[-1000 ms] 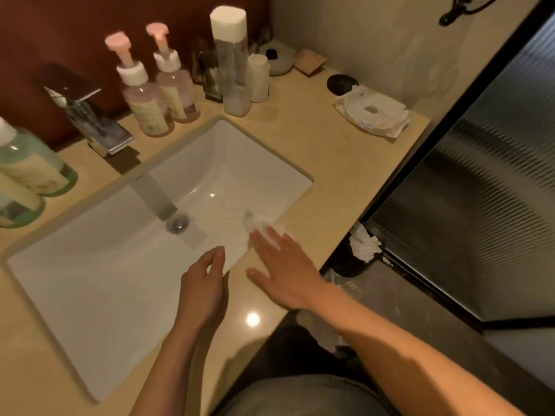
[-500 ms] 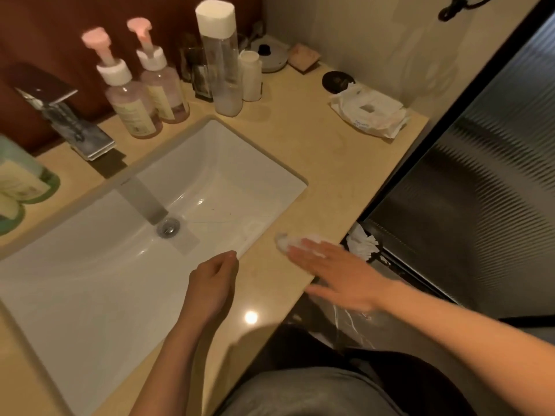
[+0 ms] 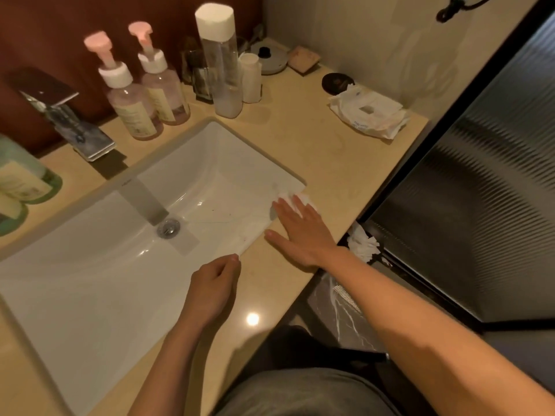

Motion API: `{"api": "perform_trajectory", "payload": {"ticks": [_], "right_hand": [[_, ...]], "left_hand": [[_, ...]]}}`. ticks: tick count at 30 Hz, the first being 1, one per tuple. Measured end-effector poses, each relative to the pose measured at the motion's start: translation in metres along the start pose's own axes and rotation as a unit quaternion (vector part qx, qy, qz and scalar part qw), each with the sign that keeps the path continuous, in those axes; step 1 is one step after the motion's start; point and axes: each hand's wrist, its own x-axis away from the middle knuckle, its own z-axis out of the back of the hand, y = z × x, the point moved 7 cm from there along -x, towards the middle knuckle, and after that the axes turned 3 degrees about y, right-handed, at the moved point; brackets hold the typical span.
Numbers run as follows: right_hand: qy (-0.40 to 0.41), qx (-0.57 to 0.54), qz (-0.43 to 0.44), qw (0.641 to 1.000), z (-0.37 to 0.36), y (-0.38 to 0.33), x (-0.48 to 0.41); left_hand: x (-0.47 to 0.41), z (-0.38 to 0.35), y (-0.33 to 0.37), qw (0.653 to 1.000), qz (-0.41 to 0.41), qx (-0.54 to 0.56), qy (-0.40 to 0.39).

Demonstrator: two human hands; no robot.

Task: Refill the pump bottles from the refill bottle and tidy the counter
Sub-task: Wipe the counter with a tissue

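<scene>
My right hand (image 3: pixel 300 232) lies flat on a white tissue (image 3: pixel 301 197), pressing it onto the beige counter (image 3: pixel 330 163) at the sink's right corner. My left hand (image 3: pixel 214 288) rests loosely curled on the sink's front edge, holding nothing. Two pink-capped pump bottles (image 3: pixel 132 106) (image 3: pixel 163 88) stand side by side behind the sink. A tall clear refill bottle (image 3: pixel 220 64) with a white cap stands to their right, with a small white bottle (image 3: pixel 250 78) beside it.
A white sink (image 3: pixel 105 265) with a chrome faucet (image 3: pixel 69 121) fills the left. Green bottles (image 3: pixel 21 181) stand at far left. A white wipes pack (image 3: pixel 369 115) and black lid (image 3: pixel 336 82) lie at back right. Crumpled tissues (image 3: pixel 363 243) sit below the counter edge.
My right hand slid the tissue right toward the counter's edge, then back left to the sink's corner. My left hand stayed on the sink's front edge.
</scene>
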Motion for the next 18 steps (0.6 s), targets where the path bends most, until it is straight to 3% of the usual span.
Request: {"api": "perform_trajectory", "payload": {"ticks": [9,18], "right_hand": [[-0.037,-0.029,0.117,0.992,-0.035,-0.072,0.072],[-0.070,0.003,0.170,0.983,-0.018,-0.017,0.103]], "left_hand": [[-0.004,-0.004,0.008,1.000,0.006,0.008,0.002],[-0.025,-0.024,0.031,1.000,-0.015,-0.006,-0.008]]}}
